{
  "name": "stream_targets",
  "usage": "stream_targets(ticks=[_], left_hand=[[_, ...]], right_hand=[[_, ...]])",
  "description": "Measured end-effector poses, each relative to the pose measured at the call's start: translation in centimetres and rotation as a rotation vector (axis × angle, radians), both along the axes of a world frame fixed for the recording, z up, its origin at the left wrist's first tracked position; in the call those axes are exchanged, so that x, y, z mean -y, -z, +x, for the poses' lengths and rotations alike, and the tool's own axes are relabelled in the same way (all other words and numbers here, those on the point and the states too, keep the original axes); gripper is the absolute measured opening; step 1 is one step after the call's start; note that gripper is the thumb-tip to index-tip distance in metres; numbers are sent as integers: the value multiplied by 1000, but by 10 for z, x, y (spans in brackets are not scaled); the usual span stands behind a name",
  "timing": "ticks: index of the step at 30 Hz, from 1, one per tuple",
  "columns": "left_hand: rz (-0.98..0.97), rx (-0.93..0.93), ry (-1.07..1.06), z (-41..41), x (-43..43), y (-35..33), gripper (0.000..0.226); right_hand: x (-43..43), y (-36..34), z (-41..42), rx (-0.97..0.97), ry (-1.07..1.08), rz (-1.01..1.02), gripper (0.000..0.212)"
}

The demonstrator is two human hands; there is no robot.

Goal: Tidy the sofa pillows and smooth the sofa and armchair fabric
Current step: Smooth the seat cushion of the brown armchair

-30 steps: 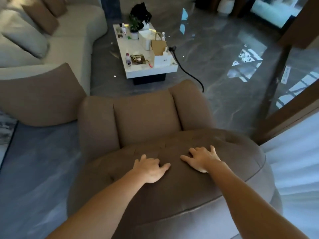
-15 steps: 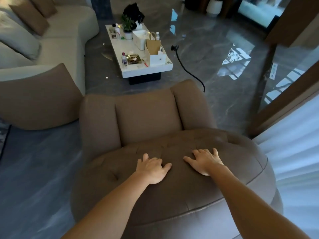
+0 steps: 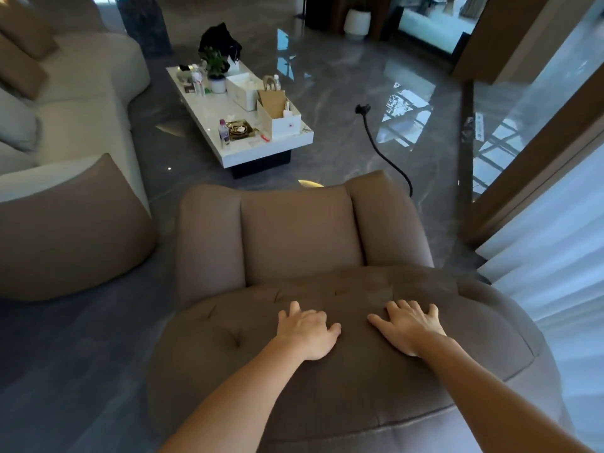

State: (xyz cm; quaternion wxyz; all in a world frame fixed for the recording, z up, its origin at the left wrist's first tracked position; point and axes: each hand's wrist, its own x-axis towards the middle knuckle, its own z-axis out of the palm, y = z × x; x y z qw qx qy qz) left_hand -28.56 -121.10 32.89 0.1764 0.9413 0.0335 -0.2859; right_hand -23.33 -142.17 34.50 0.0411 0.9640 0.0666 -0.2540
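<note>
A brown tufted armchair point(image 3: 294, 233) fills the lower middle of the head view, seen from behind its curved backrest. My left hand point(image 3: 305, 330) lies palm down on the top of the backrest, fingers slightly spread and holding nothing. My right hand point(image 3: 408, 326) lies flat beside it, a hand's width to the right, fingers apart. A cream sofa point(image 3: 81, 103) with a brown end section point(image 3: 72, 230) stands at the left. Brown pillows point(image 3: 19, 57) and a pale pillow point(image 3: 16, 122) rest on the sofa at the far left edge.
A white coffee table point(image 3: 261, 152) beyond the armchair carries a plant, bottles, boxes and a paper bag. A black cable point(image 3: 382, 152) runs across the glossy grey floor on the right. White curtains point(image 3: 555, 250) and a wooden frame stand at the right.
Both hands stayed pressed on the backrest top and slid slightly right. The view tilted a little, so the room shifted in the frame.
</note>
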Motion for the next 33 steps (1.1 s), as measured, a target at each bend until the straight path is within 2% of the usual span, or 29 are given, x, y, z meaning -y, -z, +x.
stream_targets(ticks=[9, 21, 33], left_hand=[[24, -28, 85, 51, -106, -8, 49], [68, -55, 461, 79, -231, -16, 52], [113, -20, 633, 156, -330, -17, 30]], right_hand=[[-104, -13, 12, -37, 135, 9, 78], [-237, -15, -26, -18, 490, 30, 81], [-360, -11, 4, -18, 708, 46, 83]])
